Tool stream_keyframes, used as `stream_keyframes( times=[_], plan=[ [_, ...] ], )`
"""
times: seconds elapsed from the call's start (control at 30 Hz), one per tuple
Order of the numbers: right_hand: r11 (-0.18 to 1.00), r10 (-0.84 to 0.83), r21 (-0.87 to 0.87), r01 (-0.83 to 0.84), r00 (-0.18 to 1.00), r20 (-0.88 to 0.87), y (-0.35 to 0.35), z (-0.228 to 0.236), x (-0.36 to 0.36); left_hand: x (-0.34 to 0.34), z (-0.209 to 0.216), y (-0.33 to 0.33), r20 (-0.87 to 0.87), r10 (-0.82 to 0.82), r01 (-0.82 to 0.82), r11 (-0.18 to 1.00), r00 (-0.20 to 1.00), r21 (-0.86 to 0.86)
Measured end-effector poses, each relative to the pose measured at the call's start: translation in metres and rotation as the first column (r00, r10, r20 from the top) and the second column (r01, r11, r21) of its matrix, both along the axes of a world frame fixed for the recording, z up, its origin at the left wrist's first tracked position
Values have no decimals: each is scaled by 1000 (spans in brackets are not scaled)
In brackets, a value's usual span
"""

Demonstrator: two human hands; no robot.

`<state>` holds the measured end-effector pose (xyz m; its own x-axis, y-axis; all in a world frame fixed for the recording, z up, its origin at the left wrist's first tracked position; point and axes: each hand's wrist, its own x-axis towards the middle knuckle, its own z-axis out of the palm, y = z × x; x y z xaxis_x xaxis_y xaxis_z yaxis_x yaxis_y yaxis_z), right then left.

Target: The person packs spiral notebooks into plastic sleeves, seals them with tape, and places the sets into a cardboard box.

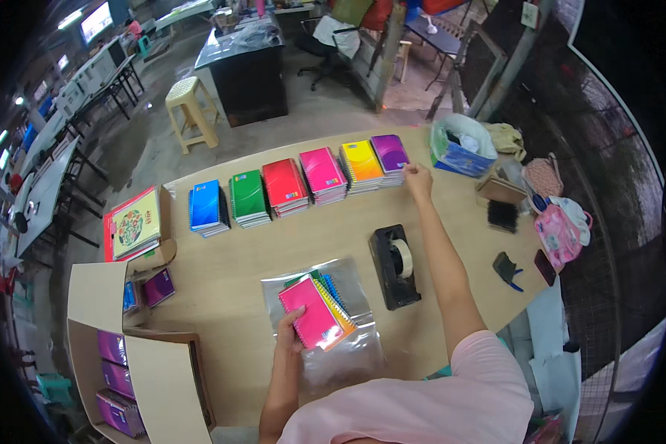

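My left hand (290,329) grips a fanned bundle of spiral notebooks above a clear plastic sheet or bag (348,362). A pink notebook (311,314) lies on top, with yellow, blue and green ones showing behind it. My right hand (417,180) is stretched out to the far right, its fingers bent and pinching the edge of the top purple notebook (389,152). Left of that stack stand piles of yellow (361,161), pink (323,169), red (284,182), green (247,194) and blue (208,204) notebooks in a row.
A black tape dispenser (394,274) stands under my right forearm. On the left are an open carton (163,377) with purple notebook packs and a box with larger notebooks (137,222). A bag-lined blue container (462,148), a brush (502,216) and a phone (545,267) lie at right.
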<state>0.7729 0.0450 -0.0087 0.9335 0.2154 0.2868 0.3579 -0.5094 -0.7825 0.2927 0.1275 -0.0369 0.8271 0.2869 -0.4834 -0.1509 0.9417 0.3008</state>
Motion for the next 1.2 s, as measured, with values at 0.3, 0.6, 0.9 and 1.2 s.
stream_keyframes(
  times=[0.3,0.6,0.9,1.2],
  plan=[
    [692,716,-334,-640,668,205,95,-4,-117,2,-22,16,-11,49,-48,996,999,75],
    [631,721,-637,-443,639,269,154,-31,-119,17,-19,43,-83,202,-173,948,976,268],
    [754,656,79,-652,753,-47,93,67,-151,23,-17,65,-74,257,-219,917,964,334],
    [10,1000,527,-850,10,-3,22,59,-218,39,-16,61,-61,-147,152,986,987,76]
  ],
)
